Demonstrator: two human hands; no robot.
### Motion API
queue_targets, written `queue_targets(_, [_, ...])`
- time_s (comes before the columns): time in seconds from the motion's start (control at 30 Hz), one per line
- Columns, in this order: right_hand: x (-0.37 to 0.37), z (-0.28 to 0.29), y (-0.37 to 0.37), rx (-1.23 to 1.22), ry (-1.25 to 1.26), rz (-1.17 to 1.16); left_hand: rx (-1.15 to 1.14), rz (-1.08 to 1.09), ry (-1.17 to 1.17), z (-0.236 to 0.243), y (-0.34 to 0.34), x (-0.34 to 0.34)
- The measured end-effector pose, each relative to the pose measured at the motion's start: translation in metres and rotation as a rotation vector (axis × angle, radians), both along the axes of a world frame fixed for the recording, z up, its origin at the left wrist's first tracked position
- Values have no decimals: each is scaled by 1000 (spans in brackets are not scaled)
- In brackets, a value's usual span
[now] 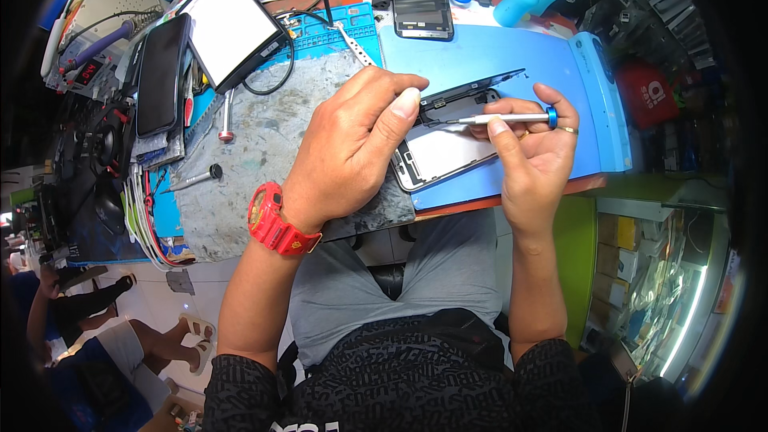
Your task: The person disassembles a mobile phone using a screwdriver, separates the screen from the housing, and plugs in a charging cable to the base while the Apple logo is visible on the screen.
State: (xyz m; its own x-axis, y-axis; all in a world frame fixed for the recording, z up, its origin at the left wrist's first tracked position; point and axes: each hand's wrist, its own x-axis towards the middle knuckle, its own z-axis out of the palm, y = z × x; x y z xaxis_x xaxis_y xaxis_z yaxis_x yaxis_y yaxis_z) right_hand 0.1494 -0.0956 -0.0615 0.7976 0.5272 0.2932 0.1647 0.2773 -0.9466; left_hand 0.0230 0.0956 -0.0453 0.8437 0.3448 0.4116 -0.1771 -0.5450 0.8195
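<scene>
An opened phone lies on the blue mat [552, 64] in front of me. Its body [448, 154] rests slantwise, with a pale inner face showing. The dark screen panel [474, 90] stands tilted up along the body's far side. My left hand [352, 140] is closed at the panel's left end, thumb and index finger about its edge; its other fingers are hidden. A slim silver screwdriver [516, 118] with a blue end cap is gripped in my right hand [534, 164]. The screwdriver lies nearly level over the phone, its tip pointing left toward the gap below the panel.
Another phone screen [420, 0] lies beyond the mat, near light-blue squeeze bottles [528, 2]. Leftward are a lit white panel [232, 28], a dark phone [160, 72] and a loose screwdriver [227, 116] on the grey work mat [264, 136]. Another person's legs [160, 344] show at lower left.
</scene>
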Motion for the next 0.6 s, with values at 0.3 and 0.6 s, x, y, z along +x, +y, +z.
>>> queue_targets(0.3, [4, 7, 0, 7, 108, -4, 5, 6, -26, -4, 0, 1])
queue_targets(0.6, [2, 5, 6, -5, 95, -26, 2, 5, -20, -1, 0, 1])
